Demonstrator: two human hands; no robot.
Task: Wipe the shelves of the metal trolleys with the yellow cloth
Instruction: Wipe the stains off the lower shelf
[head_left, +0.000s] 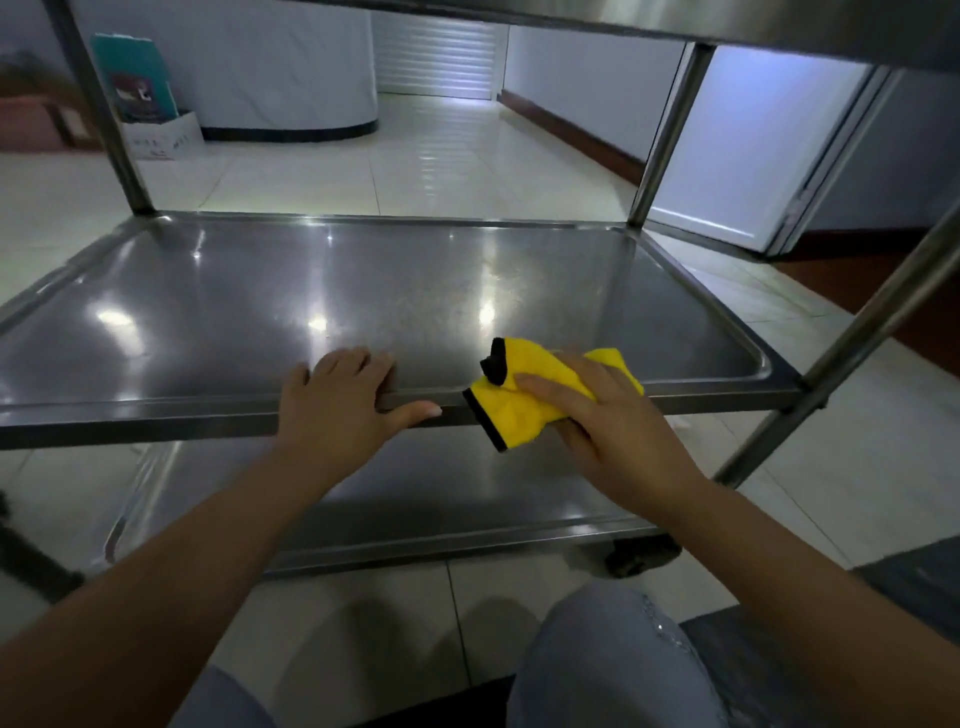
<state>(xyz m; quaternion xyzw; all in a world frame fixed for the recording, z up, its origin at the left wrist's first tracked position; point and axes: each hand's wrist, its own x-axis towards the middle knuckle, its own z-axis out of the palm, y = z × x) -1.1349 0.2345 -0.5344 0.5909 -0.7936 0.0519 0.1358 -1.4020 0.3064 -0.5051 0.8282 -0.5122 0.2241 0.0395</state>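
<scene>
On the near rim of the trolley's middle shelf I see my right hand closed around the bunched yellow cloth — black trim showing, cloth pressed at the shelf's front edge. Just beside it, my left hand lies flat and empty on that rim — fingers spread, thumb along the lip.

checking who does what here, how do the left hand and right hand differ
The left hand lies flat and empty on the front rim of the middle shelf; the right hand grips the yellow cloth. The left braces the trolley; the right presses cloth on that rim. Both are bare and at the same shelf edge.
</scene>
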